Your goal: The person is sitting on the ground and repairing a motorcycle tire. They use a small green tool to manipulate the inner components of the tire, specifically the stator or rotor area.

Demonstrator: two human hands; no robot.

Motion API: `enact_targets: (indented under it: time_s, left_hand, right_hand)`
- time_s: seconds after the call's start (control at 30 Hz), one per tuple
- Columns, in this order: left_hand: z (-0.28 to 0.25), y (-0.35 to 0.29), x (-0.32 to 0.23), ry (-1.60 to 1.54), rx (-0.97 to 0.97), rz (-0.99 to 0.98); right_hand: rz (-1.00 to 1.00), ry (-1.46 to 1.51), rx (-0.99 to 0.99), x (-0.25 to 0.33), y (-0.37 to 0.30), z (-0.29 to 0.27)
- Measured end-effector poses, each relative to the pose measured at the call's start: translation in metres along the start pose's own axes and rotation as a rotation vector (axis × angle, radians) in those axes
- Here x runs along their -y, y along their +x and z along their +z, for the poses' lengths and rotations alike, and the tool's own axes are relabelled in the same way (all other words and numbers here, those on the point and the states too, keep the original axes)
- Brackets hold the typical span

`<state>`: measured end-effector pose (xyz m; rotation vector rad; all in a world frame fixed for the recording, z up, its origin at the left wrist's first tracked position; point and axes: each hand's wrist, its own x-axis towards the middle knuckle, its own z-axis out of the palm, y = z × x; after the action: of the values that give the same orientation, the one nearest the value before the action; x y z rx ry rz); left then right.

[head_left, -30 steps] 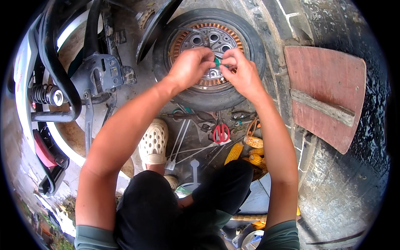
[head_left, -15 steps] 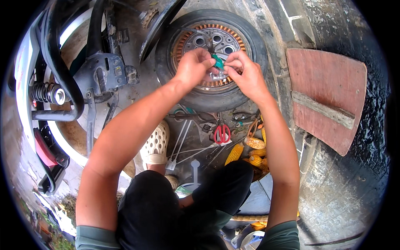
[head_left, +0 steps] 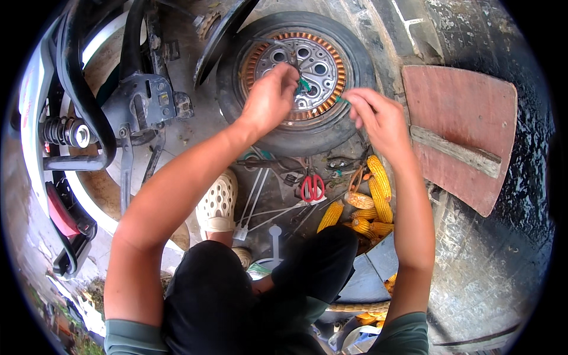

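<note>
A wheel lies flat with its black tire, ring of copper windings and grey metal hub facing up. Over its middle, my left hand is closed beside the upright axle, fingers curled at a bundle of green-covered wire. Its fingertips are partly hidden behind the hand. My right hand, a little blurred, hovers past the right side of the windings with its fingers pinched. A small green strip shows at those fingertips.
Red-handled scissors and other tools lie below the wheel, beside yellow corn cobs. A motorbike frame stands at left. At right is a reddish board with a wooden bar. My foot wears a cream clog.
My right hand has pulled away from the left, to the right and slightly down, with a small green strip at its fingertips. My left hand stays over the hub.
</note>
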<state>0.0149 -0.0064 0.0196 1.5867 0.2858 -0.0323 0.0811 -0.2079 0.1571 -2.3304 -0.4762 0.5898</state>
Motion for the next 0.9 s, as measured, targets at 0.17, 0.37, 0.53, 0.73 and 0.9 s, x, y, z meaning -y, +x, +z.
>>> enact_targets:
  time_s: [0.17, 0.37, 0.53, 0.73, 0.9]
  left_hand:
    - [-0.009, -0.003, -0.003, 0.437, -0.079, 0.379]
    - [-0.017, 0.001, 0.003, 0.338, 0.07, 0.457]
    - [-0.026, 0.01, 0.0, 0.717, 0.132, 0.665]
    - [-0.032, 0.021, -0.015, 0.821, 0.207, 0.723]
    - [-0.029, 0.018, -0.011, 0.794, 0.175, 0.714]
  right_hand:
    - [0.173, -0.129, 0.041, -0.029, -0.059, -0.019]
    - [0.003, -0.42, -0.025, -0.082, -0.107, -0.016]
    - [-0.15, -0.321, -0.252, -0.043, -0.084, 0.013]
    - [-0.075, 0.064, -0.343, -0.008, -0.012, 0.095]
    - [0.004, -0.322, -0.395, -0.014, 0.013, 0.117]
